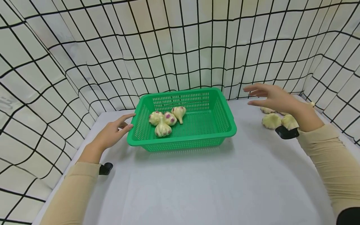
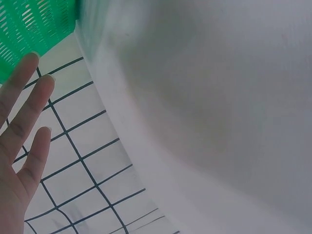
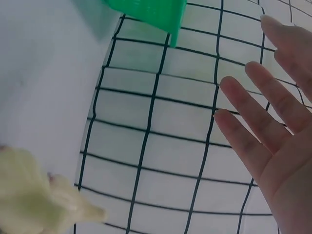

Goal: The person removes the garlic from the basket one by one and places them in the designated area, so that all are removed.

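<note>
A green plastic basket [image 1: 185, 140] sits on the white table with several garlic bulbs [image 1: 163, 128] grouped in its left half. My left hand [image 1: 112, 132] is at the basket's left rim, fingertips right by the edge and fingers loosely extended; in the left wrist view its fingers [image 2: 29, 105] overlap the green wall. Over the right side of the table my right hand [image 1: 274, 97] is raised with fingers spread and nothing in it. Beneath and beside that hand lie several more garlic bulbs [image 1: 271, 121], partly hidden by the wrist; one bulb [image 3: 29, 195] shows large in the right wrist view.
Black grid netting [image 1: 191, 47] over white sheeting walls the back and both sides, close behind the basket. White tabletop [image 1: 197, 184] stretches in front of the basket. Each wrist carries a small black device [image 1: 287, 132].
</note>
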Demonstrator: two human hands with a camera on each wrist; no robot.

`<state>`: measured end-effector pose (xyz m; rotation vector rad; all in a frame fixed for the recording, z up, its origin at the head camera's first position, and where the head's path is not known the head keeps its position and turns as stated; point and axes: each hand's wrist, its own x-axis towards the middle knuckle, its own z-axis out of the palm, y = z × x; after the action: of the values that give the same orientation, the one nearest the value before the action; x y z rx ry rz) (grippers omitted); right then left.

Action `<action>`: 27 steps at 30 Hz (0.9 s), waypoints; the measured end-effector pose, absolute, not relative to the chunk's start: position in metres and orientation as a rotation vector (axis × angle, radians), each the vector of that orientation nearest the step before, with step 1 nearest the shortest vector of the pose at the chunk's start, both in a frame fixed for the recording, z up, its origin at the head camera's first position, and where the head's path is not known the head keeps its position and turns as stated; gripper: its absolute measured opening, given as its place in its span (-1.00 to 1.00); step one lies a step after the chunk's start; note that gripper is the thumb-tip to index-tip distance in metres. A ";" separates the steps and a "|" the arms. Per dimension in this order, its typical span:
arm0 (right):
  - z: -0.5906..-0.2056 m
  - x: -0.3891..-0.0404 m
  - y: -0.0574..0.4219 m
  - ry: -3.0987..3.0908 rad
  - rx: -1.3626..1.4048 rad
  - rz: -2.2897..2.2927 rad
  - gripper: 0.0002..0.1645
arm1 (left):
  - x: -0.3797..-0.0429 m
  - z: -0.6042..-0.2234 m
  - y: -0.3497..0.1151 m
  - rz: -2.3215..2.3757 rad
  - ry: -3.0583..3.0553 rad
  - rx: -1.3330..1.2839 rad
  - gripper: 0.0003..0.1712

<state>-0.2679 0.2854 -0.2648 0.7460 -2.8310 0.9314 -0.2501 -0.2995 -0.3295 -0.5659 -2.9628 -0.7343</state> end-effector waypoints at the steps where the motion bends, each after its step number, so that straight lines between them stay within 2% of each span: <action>1: -0.263 -0.271 0.281 -2.820 0.768 0.949 -0.39 | -0.250 -0.330 -0.300 -0.736 -2.962 -0.565 -0.33; 15: -0.251 -0.304 0.229 -2.763 0.873 1.075 -0.50 | -0.249 -0.330 -0.299 -0.753 -2.961 -0.559 -0.33; 27: -0.250 -0.322 0.190 -2.641 0.939 0.961 -0.64 | -0.250 -0.331 -0.299 -0.761 -2.961 -0.555 -0.33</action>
<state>-0.3216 0.1899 -0.2499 0.9391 -2.6413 0.9605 -0.2505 -0.2990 -0.3307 -0.5552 -2.9611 -0.7614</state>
